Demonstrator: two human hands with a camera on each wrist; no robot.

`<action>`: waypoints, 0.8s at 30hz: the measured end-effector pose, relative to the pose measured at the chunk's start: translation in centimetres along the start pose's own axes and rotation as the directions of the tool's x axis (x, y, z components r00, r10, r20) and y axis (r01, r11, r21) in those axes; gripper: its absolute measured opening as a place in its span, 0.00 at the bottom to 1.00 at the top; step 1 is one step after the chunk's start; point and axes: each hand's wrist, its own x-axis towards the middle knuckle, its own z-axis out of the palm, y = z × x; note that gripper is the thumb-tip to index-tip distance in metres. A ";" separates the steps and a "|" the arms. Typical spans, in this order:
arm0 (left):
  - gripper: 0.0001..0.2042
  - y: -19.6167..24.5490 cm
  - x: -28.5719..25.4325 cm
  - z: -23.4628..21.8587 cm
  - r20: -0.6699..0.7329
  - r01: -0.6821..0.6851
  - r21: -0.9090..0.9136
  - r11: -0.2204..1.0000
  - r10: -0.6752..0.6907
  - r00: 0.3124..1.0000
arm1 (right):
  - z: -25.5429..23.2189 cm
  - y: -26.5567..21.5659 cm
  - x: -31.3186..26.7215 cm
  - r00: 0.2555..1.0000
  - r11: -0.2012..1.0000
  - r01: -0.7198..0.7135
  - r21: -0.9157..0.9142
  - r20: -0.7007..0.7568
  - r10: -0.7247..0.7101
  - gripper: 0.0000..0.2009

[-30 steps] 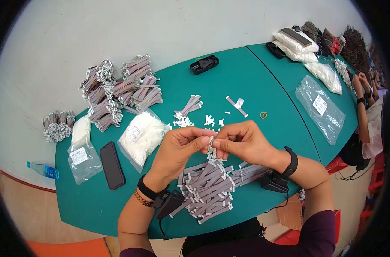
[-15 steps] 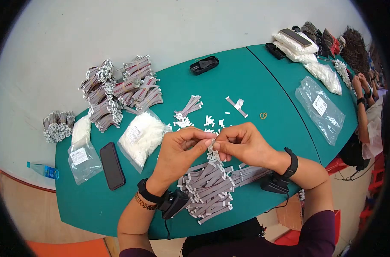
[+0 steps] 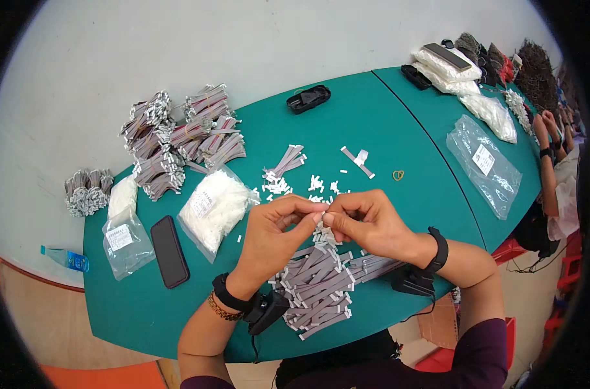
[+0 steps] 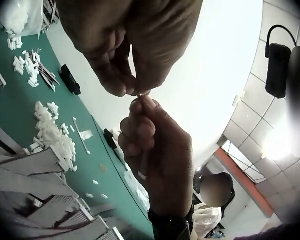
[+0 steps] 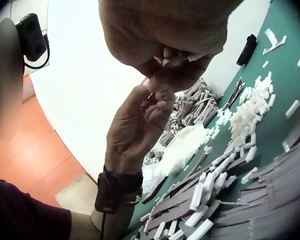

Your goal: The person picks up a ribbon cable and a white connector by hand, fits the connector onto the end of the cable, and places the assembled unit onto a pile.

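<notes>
Over the table, my left hand [image 3: 275, 223] and right hand [image 3: 372, 223] meet fingertip to fingertip. The left thumb and forefinger pinch a tiny white connector piece [image 3: 318, 217], mostly covered by the fingers. My right hand pinches a short grey ribbon cable; its white end [image 4: 142, 174] pokes out below the curled fingers in the left wrist view. Exactly how the two parts meet is hidden between the fingertips. Beneath the hands lies a heap of grey ribbon cables [image 3: 317, 285] with white ends. Loose white connectors [image 5: 252, 110] are piled just beyond it.
Banded cable bundles [image 3: 155, 139] stand at the back left. A bag of white parts [image 3: 214, 211], a phone [image 3: 169, 251] and a smaller bag [image 3: 120, 236] are on the left. A black case [image 3: 309, 98] and rubber bands [image 3: 398, 175] lie farther back. Another person's arms [image 3: 549, 168] show at right.
Both hands stay together at nearly the same spot, with small shifts of the fingers. My left wrist has turned slightly and moved a little right; the right hand is slightly lower.
</notes>
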 end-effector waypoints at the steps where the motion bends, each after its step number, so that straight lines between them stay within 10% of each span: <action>1: 0.07 0.0 0.0 0.0 -0.006 0.006 -0.005 1.000 -0.006 1.000 | 0.0 0.0 0.0 1.000 1.000 -0.001 0.005 -0.004 0.001 0.10; 8: 0.11 0.1 0.6 -0.8 0.080 0.078 -0.037 0.996 -0.075 0.994 | -0.2 0.4 0.6 1.000 1.000 0.011 0.019 0.016 -0.012 0.11; 14: 0.15 -0.3 0.4 -1.1 0.116 -0.047 0.374 0.926 0.003 0.993 | -0.1 0.4 0.6 0.999 0.997 0.022 0.074 0.043 -0.025 0.11; 24: 0.15 -0.8 0.4 -0.9 0.174 -0.085 0.296 0.951 0.034 0.984 | -0.1 0.3 0.2 0.995 0.998 -0.041 0.051 0.095 0.036 0.09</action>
